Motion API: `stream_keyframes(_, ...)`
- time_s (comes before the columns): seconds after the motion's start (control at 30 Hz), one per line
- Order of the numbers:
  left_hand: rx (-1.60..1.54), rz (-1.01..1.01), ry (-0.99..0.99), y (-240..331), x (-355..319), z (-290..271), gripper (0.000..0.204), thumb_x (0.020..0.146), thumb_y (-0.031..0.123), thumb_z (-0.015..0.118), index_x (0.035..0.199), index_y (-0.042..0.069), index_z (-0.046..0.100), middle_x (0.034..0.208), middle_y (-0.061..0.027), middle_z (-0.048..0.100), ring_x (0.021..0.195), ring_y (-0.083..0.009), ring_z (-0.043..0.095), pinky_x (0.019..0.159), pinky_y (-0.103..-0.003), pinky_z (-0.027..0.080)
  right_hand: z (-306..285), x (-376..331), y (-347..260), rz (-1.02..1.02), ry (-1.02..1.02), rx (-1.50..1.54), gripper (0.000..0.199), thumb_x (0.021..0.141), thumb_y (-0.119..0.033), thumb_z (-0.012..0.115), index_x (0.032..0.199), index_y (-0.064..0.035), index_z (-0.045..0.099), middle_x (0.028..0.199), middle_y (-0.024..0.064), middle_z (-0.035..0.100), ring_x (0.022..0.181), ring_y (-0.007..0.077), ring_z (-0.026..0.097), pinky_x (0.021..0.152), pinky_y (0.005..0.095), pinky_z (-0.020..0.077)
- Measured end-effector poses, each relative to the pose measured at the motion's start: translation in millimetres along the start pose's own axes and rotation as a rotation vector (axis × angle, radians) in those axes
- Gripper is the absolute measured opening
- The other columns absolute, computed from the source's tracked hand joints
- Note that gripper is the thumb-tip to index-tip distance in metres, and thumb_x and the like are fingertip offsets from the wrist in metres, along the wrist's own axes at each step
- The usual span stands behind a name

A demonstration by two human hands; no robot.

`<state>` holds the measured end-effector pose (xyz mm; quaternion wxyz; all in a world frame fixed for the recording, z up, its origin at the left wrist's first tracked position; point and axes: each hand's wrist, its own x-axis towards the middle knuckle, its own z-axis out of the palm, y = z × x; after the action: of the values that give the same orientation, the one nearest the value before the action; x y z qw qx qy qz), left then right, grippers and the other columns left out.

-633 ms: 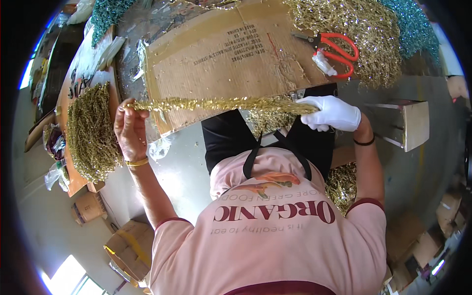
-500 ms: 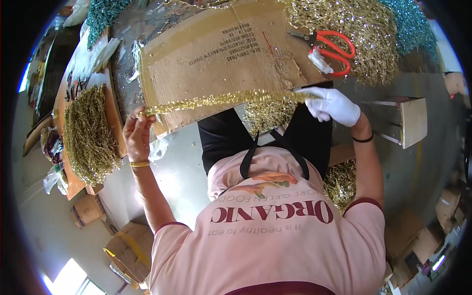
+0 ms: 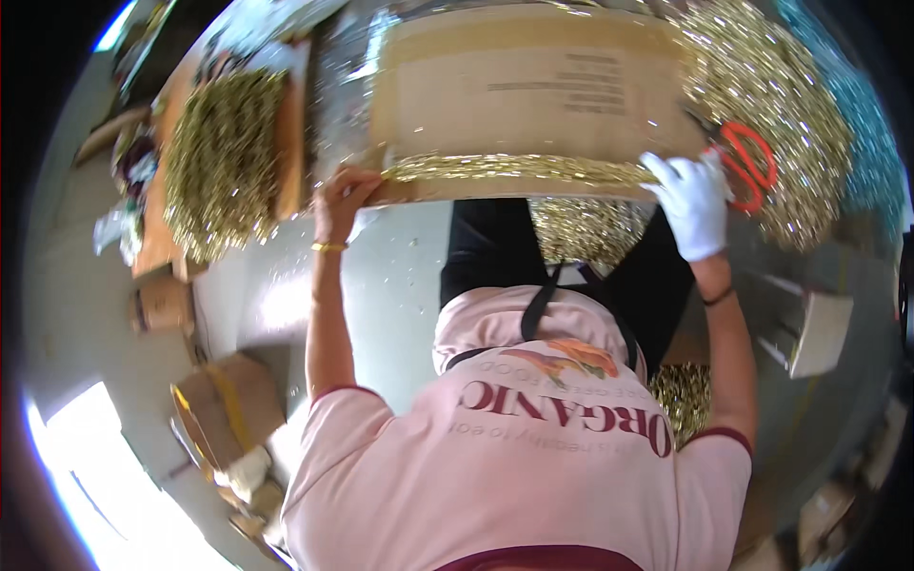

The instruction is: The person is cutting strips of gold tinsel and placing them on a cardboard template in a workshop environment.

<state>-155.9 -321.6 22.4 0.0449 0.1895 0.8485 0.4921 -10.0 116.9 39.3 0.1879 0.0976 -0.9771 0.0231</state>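
While the bare left hand [image 3: 345, 195] pinches one end and the white-gloved right hand [image 3: 695, 200] grips the other, a gold tinsel strand [image 3: 519, 168] stretches along the cardboard sheet [image 3: 524, 86] on the tabletop, red scissors [image 3: 747, 162] just beside.

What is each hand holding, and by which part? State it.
A gold tinsel garland stretched along the cardboard sheet: left hand grips its left end, gloved right hand its right end.
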Motion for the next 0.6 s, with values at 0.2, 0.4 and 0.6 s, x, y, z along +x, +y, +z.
stream_keyframes(0.2,0.047,-0.021,0.02,6,-1,-3,0.012,0.075,0.003,0.065,0.087,0.003,0.065,0.085,-0.0045,0.059,0.077,-0.0125,0.056,0.067,-0.025,0.045,0,-4,-1,0.021,-0.075,-0.017,0.038,0.072,-0.02,0.067,0.109,-0.0169,0.059,0.082,0.0031,0.051,0.081,0.0227,0.051,0.094,0.0448,0.0353)
stream_keyframes(0.4,0.194,0.123,-0.013,-2,-3,-7,0.013,0.075,0.005,0.065,0.088,0.006,0.065,0.086,-0.006,0.057,0.078,-0.0169,0.057,0.069,-0.027,0.046,2,1,5,-0.006,-0.012,0.063,0.039,0.07,-0.017,0.069,0.107,-0.0152,0.059,0.095,0.0038,0.055,0.09,0.0241,0.052,0.096,0.0473,0.035)
stream_keyframes(0.6,0.235,0.159,-0.007,0,-4,-11,0.012,0.074,-0.001,0.063,0.086,0.002,0.064,0.083,-0.0063,0.057,0.078,-0.0154,0.056,0.068,-0.026,0.046,3,-1,9,-0.021,-0.013,0.095,0.039,0.069,-0.017,0.069,0.106,-0.0138,0.058,0.101,0.0046,0.055,0.095,0.0262,0.051,0.096,0.0479,0.0342)
